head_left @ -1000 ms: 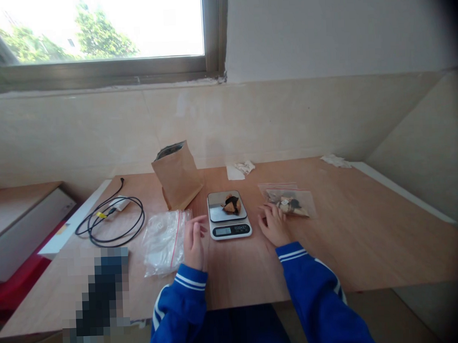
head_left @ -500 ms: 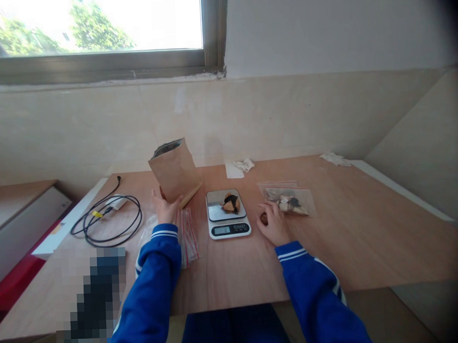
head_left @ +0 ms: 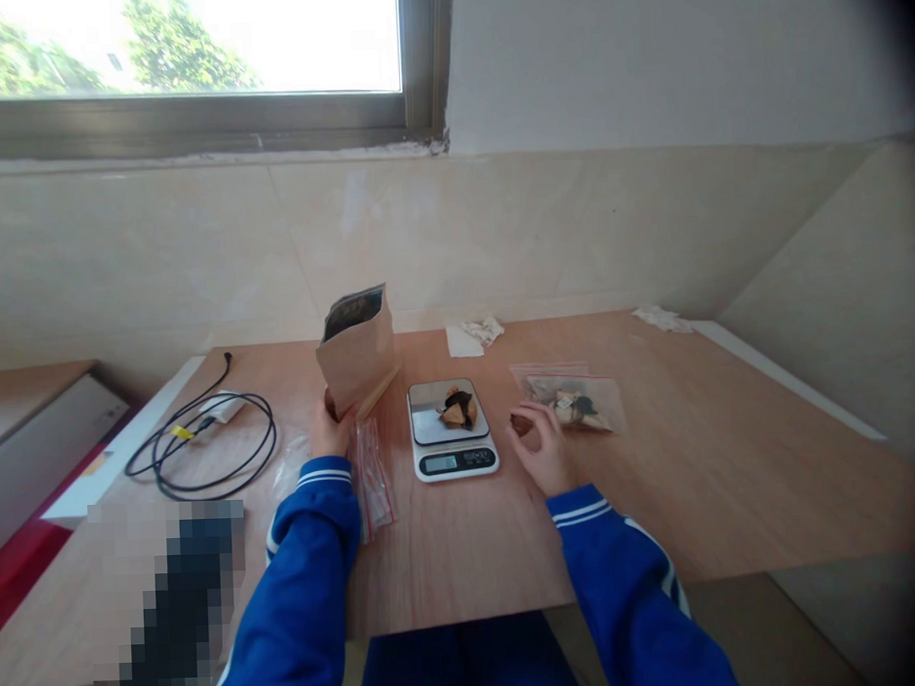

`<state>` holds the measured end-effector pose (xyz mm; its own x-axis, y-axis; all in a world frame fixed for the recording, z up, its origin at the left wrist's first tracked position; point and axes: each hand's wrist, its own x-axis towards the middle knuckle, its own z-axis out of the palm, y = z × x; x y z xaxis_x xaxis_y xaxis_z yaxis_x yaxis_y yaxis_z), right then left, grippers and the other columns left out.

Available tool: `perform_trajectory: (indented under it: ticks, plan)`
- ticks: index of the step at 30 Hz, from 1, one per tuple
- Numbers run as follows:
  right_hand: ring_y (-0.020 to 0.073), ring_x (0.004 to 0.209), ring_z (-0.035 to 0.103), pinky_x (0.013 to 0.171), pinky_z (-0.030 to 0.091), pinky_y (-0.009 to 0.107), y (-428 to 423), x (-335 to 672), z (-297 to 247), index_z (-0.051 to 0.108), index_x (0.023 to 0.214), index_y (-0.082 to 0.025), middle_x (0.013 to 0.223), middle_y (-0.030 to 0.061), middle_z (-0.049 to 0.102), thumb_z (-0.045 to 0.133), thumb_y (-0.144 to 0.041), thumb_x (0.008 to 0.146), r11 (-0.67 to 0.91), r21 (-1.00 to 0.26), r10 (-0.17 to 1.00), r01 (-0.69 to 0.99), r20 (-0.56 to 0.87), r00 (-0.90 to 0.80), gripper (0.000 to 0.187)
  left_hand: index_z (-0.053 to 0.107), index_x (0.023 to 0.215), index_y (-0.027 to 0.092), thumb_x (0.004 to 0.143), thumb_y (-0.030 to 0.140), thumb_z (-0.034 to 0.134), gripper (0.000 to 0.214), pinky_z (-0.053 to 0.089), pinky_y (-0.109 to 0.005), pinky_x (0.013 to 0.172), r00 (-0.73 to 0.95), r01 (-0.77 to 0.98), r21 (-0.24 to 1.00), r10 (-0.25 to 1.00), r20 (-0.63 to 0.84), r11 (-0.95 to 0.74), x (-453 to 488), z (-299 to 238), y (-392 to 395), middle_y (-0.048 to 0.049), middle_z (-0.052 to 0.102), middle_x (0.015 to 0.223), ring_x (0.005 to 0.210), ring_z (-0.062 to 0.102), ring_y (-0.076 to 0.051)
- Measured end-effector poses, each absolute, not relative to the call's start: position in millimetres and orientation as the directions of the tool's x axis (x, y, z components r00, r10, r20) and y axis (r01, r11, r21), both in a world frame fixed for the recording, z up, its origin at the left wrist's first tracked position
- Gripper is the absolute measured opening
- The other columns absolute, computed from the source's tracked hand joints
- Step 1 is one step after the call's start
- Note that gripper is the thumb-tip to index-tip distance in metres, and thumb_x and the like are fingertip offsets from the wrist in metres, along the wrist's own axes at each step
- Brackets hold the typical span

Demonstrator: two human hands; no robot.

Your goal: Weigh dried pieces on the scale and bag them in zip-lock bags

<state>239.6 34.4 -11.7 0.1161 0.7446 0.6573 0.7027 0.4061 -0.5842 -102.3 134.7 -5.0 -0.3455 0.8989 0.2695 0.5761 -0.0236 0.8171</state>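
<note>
A brown kraft paper bag (head_left: 357, 358) stands upright with its mouth open, left of the scale. My left hand (head_left: 330, 433) grips its lower left side, the fingers partly hidden by the bag. Between thumb and fingers of my right hand (head_left: 545, 448) is a small dark brown dried piece (head_left: 520, 423), its kind unclear. It is just right of the white digital kitchen scale (head_left: 456, 463). Several brown and black dried pieces (head_left: 458, 411) lie heaped on the scale's plate. Clear zip bags holding dried pieces (head_left: 584, 409) lie behind my right hand.
Flat zip bags with red seals (head_left: 373, 481) lie beside my left wrist. A coiled black cable (head_left: 162, 473) with a white adapter (head_left: 224, 406) is at the left. Crumpled tissue (head_left: 483, 330) sits near the wall. A pixelated dark object (head_left: 181, 593) is front left.
My left hand has turned and tilted the paper bag, so its mouth shows wider. My right hand has lifted slightly, and the brown piece shows at its fingertips.
</note>
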Motion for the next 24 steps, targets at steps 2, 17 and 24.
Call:
perform_trajectory:
  ticks: [2,17,24]
  plan:
    - [0.0248,0.109,0.055,0.098,0.045,0.044,29,225,-2,0.058,0.107,-0.024,0.113,0.011,0.056,0.053,-0.029,0.087,0.452,-0.589,0.746,0.67,0.661,0.077,0.021,0.049,0.127,0.017,0.067,0.03,0.07,0.064,0.047,-0.045,0.091,-0.342,0.561,0.827,0.897,0.28,-0.044,-102,-5,135,-0.0122,0.066,0.111,0.106,0.06,-0.033]
    - [0.0237,0.117,0.054,0.105,0.041,0.047,71,155,11,0.057,0.114,-0.023,0.12,0.0096,0.059,0.057,-0.027,0.088,0.709,-0.466,0.696,0.529,0.582,-0.42,0.027,0.055,0.105,0.019,0.068,0.034,0.069,0.042,0.052,-0.04,0.08,-0.33,0.582,0.812,0.898,0.292,-0.05,-105,-12,137,-0.0091,0.068,0.098,0.092,0.065,-0.027]
    - [0.0198,0.125,0.047,0.106,0.039,0.041,48,163,75,0.052,0.122,-0.022,0.129,0.0105,0.053,0.037,-0.026,0.096,0.65,-0.555,0.72,0.519,0.669,-0.186,0.03,0.055,0.104,0.022,0.067,0.028,0.069,0.041,0.053,-0.039,0.081,-0.303,0.502,0.852,0.891,0.338,-0.152,-106,-18,139,-0.006,0.07,0.096,0.093,0.066,-0.025]
